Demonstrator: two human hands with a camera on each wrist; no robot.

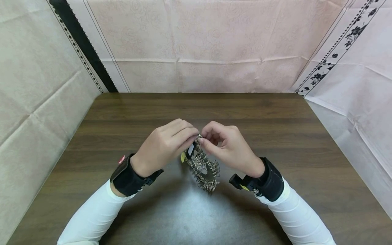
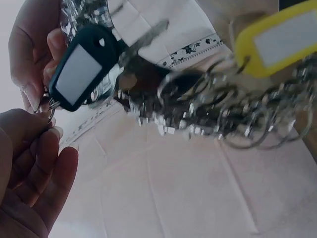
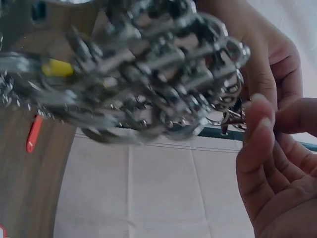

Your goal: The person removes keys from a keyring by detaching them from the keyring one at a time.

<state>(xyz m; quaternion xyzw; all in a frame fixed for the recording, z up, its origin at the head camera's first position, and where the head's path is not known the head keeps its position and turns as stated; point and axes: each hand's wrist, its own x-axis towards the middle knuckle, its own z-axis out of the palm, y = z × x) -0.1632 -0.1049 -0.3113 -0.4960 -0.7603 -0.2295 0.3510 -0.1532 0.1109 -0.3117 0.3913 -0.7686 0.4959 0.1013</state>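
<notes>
A bunch of key rings [image 1: 204,172], silvery metal rings and clasps linked into a loop, hangs between and below my two hands. A dark key tag [image 2: 77,74] with a white label, a loose-hanging key [image 2: 148,37] and a yellow key tag [image 2: 280,37] are attached to it. My left hand [image 1: 166,141], back upward, pinches the bunch near the dark tag's small ring. Facing it, my right hand [image 1: 228,144] pinches the same small metal piece between thumb and forefinger. Fingertips of both hands nearly meet there and hide part of it.
Beneath the hands lies a brown wooden table [image 1: 147,112]. Pale cloth sheets [image 1: 214,41] hang behind it and along both sides. A slim red object [image 3: 33,133] shows on the wood in the right wrist view. Both wrists wear black straps [image 1: 272,180].
</notes>
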